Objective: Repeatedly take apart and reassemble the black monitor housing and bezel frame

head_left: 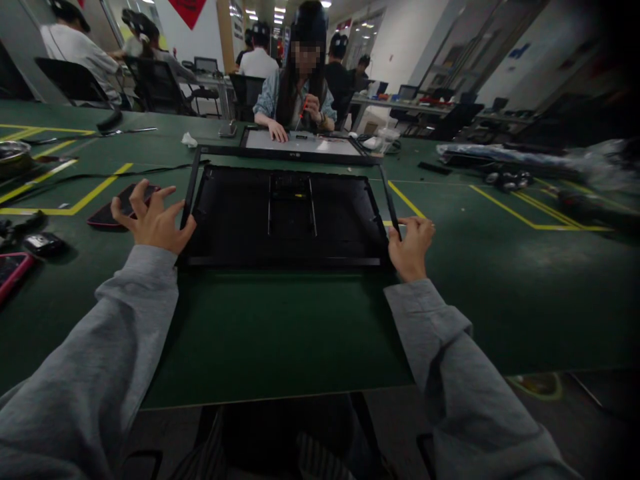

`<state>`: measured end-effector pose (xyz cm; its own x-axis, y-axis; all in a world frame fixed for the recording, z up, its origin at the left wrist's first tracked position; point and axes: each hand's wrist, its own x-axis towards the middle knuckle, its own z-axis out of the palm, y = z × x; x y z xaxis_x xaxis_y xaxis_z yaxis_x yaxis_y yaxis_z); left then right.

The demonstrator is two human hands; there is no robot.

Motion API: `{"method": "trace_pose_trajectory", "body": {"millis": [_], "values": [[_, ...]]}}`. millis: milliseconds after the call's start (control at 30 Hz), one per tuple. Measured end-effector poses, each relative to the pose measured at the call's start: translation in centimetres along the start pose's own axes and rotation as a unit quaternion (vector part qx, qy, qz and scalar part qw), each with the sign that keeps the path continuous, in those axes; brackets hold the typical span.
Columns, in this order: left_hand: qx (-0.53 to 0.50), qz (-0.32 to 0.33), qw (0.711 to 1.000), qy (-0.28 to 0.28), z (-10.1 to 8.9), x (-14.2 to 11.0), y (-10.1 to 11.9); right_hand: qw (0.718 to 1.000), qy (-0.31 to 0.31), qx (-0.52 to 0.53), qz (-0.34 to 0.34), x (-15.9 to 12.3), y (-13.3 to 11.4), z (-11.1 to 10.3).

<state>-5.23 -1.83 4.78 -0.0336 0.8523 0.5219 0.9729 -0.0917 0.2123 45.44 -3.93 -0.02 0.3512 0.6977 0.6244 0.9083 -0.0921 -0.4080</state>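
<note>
A thin black monitor bezel (384,189) with a small logo on its far edge stands over a black monitor back cover (235,207). The cover lies inside-up on the green table, two metal rails along its middle. My left hand (157,220) has the bezel's left side at its thumb, with the other fingers raised and spread. On the opposite side, my right hand (413,247) pinches the bezel between thumb and fingers. The bezel's far edge looks raised above the cover; whether its near edge touches the cover, I cannot tell.
Across the green table (280,333), a person holds a red screwdriver (304,110) over a display panel (325,143). Phones, a black mouse (45,243) and a cable lie left. Plastic-wrapped parts (500,155) lie far right. Yellow tape marks the tabletop.
</note>
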Motion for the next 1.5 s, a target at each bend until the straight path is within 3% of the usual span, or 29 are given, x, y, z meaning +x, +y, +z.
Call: {"method": "trace_pose_trajectory", "body": {"millis": [267, 667, 933, 1167, 1367, 1500], "values": [[-0.035, -0.007, 0.998, -0.042, -0.4, -0.1, 0.6, 0.999, -0.047, 0.001, 0.014, -0.2, 0.5, 0.8], [-0.006, -0.033, 0.998, -0.058, 1.3, 0.1, -0.6, 0.996, -0.083, -0.018, 0.01, -0.3, 1.6, 1.8], [-0.087, -0.039, 0.992, -0.08, 1.1, 0.2, -1.1, 0.997, -0.073, 0.009, -0.028, -0.1, 2.9, 3.1], [-0.115, -0.042, 0.987, -0.1, 0.7, 0.2, -1.1, 0.996, -0.077, 0.038, -0.014, 0.0, 2.6, 2.7], [-0.156, -0.038, 0.98, -0.118, -0.2, 0.4, -1.0, 0.993, -0.098, 0.06, 0.039, 0.0, 2.1, 2.2], [-0.137, -0.068, 0.983, -0.105, 0.0, 0.9, -1.7, 0.99, -0.109, 0.078, 0.037, -0.1, 1.6, 1.8]]}}
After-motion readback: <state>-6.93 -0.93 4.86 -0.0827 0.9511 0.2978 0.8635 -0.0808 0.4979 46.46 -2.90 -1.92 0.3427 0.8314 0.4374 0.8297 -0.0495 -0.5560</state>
